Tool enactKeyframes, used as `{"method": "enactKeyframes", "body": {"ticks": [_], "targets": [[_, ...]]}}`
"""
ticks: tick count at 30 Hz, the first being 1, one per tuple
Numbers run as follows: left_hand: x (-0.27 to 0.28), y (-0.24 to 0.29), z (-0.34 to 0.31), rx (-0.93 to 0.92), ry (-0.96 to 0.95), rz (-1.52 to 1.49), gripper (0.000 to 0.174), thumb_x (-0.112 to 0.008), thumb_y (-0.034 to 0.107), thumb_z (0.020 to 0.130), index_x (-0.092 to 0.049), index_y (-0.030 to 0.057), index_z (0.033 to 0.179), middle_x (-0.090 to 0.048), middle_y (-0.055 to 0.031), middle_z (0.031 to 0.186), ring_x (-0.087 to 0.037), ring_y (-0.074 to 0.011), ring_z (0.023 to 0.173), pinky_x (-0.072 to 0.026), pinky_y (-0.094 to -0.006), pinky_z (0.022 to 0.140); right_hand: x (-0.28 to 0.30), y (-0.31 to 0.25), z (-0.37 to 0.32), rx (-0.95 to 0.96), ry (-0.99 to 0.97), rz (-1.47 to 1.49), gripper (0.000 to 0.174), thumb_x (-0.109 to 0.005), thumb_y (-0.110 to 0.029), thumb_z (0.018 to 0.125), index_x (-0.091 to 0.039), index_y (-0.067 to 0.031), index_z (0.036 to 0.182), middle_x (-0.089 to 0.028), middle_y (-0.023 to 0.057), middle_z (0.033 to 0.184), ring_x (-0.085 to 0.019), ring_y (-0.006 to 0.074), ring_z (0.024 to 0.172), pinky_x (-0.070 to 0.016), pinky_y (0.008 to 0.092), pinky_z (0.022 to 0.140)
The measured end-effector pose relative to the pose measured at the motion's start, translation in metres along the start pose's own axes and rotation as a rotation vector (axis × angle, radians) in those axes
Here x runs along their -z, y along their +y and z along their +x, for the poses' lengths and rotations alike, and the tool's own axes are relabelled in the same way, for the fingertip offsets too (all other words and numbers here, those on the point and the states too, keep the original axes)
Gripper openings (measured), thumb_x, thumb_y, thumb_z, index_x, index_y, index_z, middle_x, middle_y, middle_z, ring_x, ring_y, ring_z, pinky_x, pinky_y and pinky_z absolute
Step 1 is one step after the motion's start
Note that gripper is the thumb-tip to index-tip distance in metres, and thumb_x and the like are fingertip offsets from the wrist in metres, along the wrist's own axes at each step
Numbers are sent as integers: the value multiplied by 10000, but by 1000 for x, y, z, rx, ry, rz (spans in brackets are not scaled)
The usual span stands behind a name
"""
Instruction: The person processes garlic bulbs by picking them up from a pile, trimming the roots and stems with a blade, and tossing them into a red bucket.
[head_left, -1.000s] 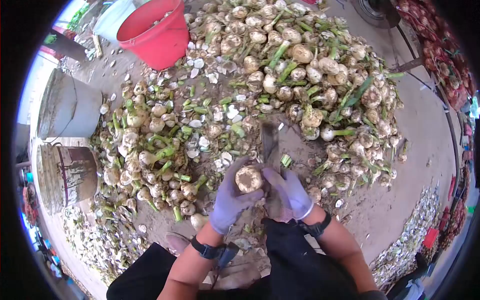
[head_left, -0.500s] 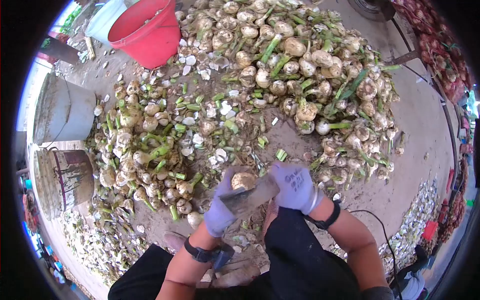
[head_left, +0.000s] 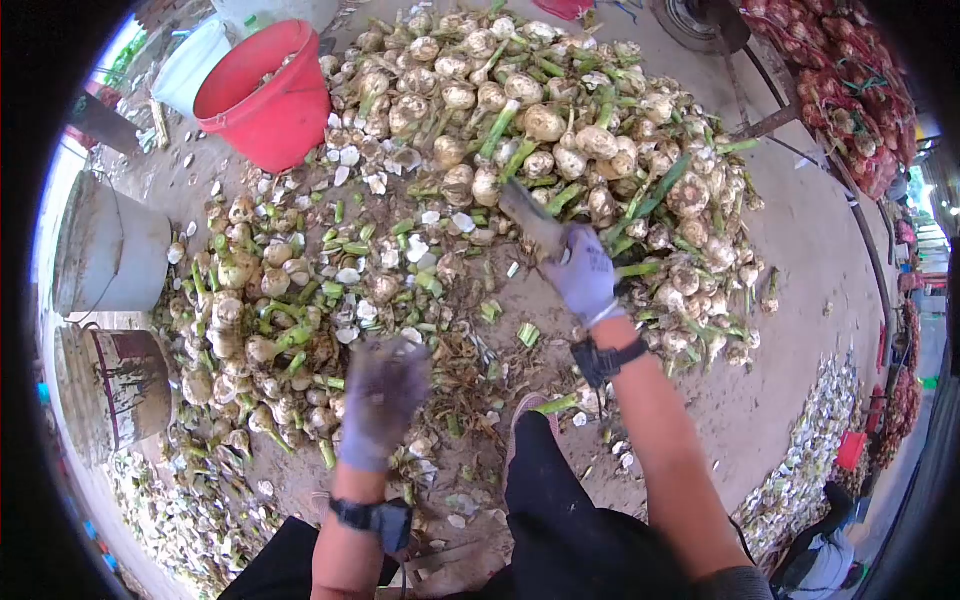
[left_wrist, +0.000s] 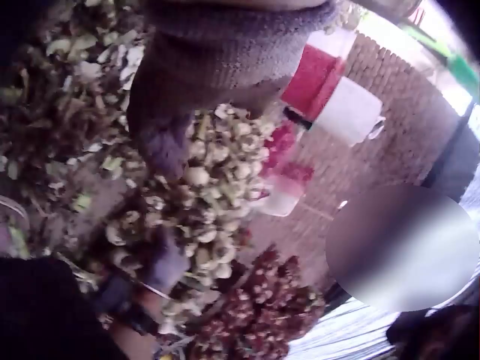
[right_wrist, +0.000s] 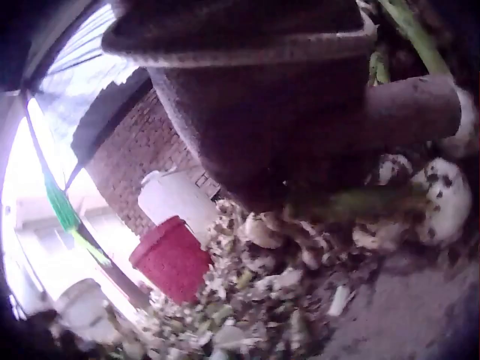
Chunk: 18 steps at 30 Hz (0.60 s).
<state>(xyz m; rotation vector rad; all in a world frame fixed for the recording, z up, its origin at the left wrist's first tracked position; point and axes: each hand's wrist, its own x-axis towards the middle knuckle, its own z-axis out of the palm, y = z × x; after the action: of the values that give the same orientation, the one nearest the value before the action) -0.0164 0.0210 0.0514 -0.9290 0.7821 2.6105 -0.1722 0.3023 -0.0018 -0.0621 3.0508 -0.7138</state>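
My right hand [head_left: 583, 270], in a pale purple glove, grips a broad-bladed knife [head_left: 532, 216] over the near edge of a heap of garlic bulbs [head_left: 600, 145]. The blade points up and left, its tip overlapping the bulbs. In the right wrist view, a gloved finger [right_wrist: 412, 109] stretches close to a dirt-specked bulb [right_wrist: 442, 201] with a stem. My left hand [head_left: 385, 395] is motion-blurred above the cut stems and peelings, right of a smaller garlic pile [head_left: 255, 345]. Seen from the left wrist, its gloved fingers [left_wrist: 166, 150] point downward with no bulb showing in them.
A red bucket [head_left: 265, 100] stands at the upper left, beside a pale bucket [head_left: 190, 65]. Two more buckets, one whitish [head_left: 110, 245] and one stained [head_left: 115, 385], line the left side. Red net sacks [head_left: 840, 90] of bulbs lie at the upper right. Peelings [head_left: 800, 440] cover ground lower right.
Both hands were together at a garlic bulb with the knife. They have parted: the right carried the knife up to the heap, the left swung left, and that bulb no longer shows.
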Motion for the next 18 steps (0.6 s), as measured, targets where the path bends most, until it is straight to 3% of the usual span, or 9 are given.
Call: {"method": "enactKeyframes", "body": {"ticks": [2,5,6,8,9,11,13,15,18], "targets": [[-7,-18,19,320,-140,-36,608,-506,571,899,-523,54,1218,-601,-157,1161,-609,-275,986,-508,-399,838,9,-19,-24,181,-44,201,466,-710,-214,727,-552,0,1110,-586,186,1131,-602,363,974,-484,408,862],[-26,-30,22,331,-197,195,428,-535,430,933,-559,81,1179,-627,-134,1140,-621,-294,986,-515,-414,823,30,-55,-76,624,-260,377,470,-726,-194,731,-536,2,1114,-607,192,1047,-616,337,949,-497,385,832],[-11,-37,29,332,-177,191,428,-535,430,933,-559,81,1179,-627,-134,1140,-621,-294,986,-515,-414,823,30,-60,-86,623,-275,391,470,-726,-194,731,-536,2,1114,-607,192,1047,-616,337,949,-497,385,832],[24,-55,53,317,-189,425,281,-545,276,940,-591,94,1149,-662,-118,1060,-640,-316,941,-519,-432,799,29,-67,-96,132,-296,590,443,-727,-317,764,-580,20,1012,-609,231,992,-613,378,890,-493,417,715],[24,-53,52,313,-188,430,281,-545,276,940,-591,94,1149,-662,-118,1060,-640,-316,941,-519,-432,799,22,-61,-93,135,-293,595,443,-727,-317,764,-580,20,1012,-609,231,992,-613,378,890,-493,417,715],[19,-54,47,-212,-115,1425,333,-562,191,914,-550,61,1220,-666,-147,944,-641,-306,921,-516,-382,780,5,-40,-84,-219,-460,455,468,-653,-413,824,-614,39,938,-608,238,804,-616,386,798,-479,416,686],[-1,-31,29,-408,-126,1579,378,-615,103,841,-552,75,1213,-630,-172,1031,-608,-338,988,-477,-407,842,9,-44,-83,-182,-476,359,502,-593,-457,851,-637,42,870,-603,247,745,-613,392,745,-462,429,670],[-8,-3,33,-823,108,1880,497,-694,142,769,-550,179,1243,-550,-156,1248,-509,-372,1168,-403,-480,974,9,-43,-85,-211,-548,380,499,-595,-455,853,-645,41,870,-615,258,788,-610,399,755,-456,442,672],[12,33,60,-539,327,2221,654,-651,52,715,-481,225,1321,-368,-127,1431,-294,-363,1348,-254,-552,1084,7,-48,-87,-195,-537,410,506,-585,-450,858,-643,50,907,-632,263,845,-620,405,815,-468,445,723]]}}
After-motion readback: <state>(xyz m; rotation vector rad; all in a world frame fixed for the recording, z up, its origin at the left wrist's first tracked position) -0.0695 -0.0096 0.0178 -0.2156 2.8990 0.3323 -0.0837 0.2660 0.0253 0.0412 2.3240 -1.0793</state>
